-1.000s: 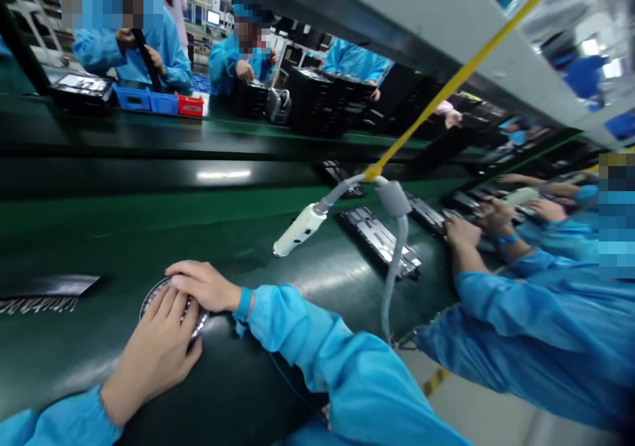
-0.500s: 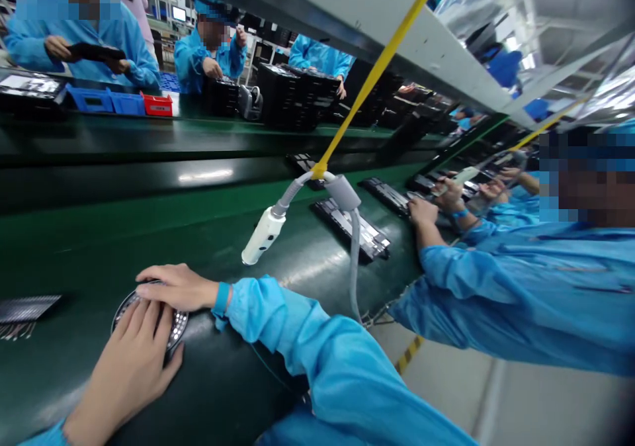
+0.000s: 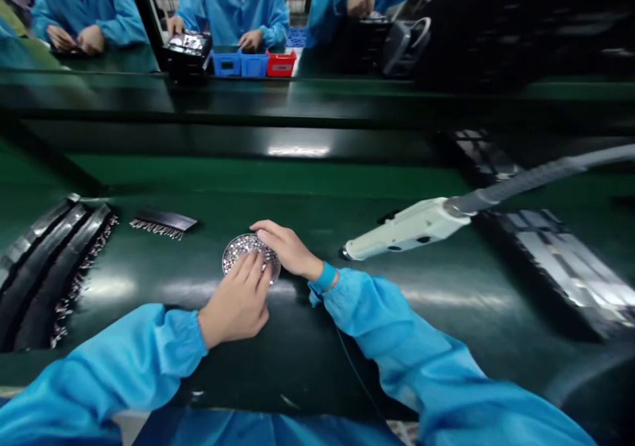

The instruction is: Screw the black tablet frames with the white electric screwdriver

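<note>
- Clock centred on the round dish [image 3: 223,258], 12 = away from me; it's flat on the surface [image 3: 307,360] in front of me, w/ both hands on or over it.
- L hand [image 3: 237,297]: in from 6, fingers close together & nearly straight, tips down among the small shiny pieces [image 3: 242,243]; can't tell if anything's pinched.
- R hand [image 3: 288,249]: approx 1 to 2, fingers reaching along the far rim; thumb hidden, so can't tell if it grips or just rests.
- Pieces: prob. hard, light, slick & apt to roll; best taken w/ fingertip pads, a few at a time. Not fragile, I'd guess.
- Dish: looks shallow & stiff, prob. light enough to skid or tip, esp. if pressed at one edge. Best hold = rim, opp. sides, kept level so nothing spills.
- Nearby: comb-like strip [image 3: 165,222] approx 10, white handheld tool [image 3: 411,231] approx 3, well apart from the dish.
</note>
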`<act>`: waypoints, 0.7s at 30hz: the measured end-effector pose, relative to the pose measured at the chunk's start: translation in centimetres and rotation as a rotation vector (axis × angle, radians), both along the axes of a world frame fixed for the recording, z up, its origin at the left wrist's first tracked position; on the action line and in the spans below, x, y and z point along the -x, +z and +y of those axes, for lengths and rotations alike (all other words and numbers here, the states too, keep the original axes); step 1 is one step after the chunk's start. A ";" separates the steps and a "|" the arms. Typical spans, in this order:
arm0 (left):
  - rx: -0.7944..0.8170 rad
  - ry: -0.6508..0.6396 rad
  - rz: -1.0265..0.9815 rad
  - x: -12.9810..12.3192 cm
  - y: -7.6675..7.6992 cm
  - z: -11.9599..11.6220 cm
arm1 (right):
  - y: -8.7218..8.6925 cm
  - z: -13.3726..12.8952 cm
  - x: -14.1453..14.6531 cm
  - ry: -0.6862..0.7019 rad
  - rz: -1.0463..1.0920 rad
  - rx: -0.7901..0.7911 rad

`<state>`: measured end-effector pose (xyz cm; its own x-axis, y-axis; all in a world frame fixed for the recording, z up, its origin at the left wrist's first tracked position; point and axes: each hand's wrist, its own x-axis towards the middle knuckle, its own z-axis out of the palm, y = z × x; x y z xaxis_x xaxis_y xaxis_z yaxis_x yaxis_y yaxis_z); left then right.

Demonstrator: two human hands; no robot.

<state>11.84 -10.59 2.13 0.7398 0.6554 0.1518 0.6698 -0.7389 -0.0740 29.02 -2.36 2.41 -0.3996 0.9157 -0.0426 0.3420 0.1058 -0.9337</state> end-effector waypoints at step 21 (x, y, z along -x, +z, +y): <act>0.037 0.068 -0.008 0.7 -0.1 2.6 | 0.2 0.4 1.8 -0.001 -0.009 -0.025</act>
<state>11.19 -8.03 2.08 0.6924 0.7093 0.1324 0.7188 -0.6939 -0.0415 27.23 -1.96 2.56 -0.3980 0.9171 -0.0229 0.3502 0.1288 -0.9278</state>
